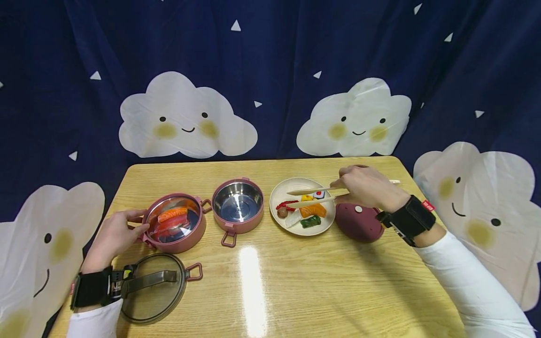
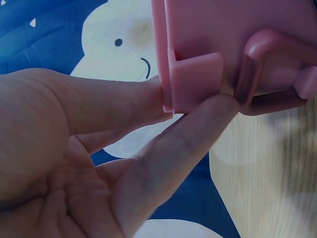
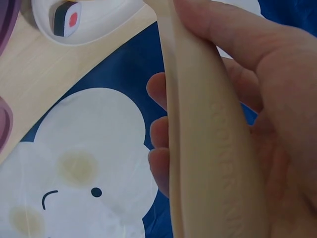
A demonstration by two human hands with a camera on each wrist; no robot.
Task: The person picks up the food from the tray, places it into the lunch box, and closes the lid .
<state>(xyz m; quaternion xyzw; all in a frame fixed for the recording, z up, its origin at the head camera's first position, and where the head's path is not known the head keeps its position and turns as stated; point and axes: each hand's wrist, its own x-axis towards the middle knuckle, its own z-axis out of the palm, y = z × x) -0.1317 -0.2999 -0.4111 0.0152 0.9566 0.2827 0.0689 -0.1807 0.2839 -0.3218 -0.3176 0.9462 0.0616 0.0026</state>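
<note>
My left hand touches the left side of a pink lunch-box tier that holds orange and red sushi pieces. In the left wrist view two fingertips press the pink tier's side clasp. My right hand grips cream tongs, whose tips reach over a cream plate of toy food: a sushi roll, an orange piece, a green piece. The right wrist view shows the tongs in my curled fingers and the sushi roll on the plate.
An empty pink tier with a steel inside stands between the filled tier and the plate. A clear lid with a strap handle lies near the front left edge. A dark red domed lid sits right of the plate. A cloud-print curtain hangs behind the wooden table.
</note>
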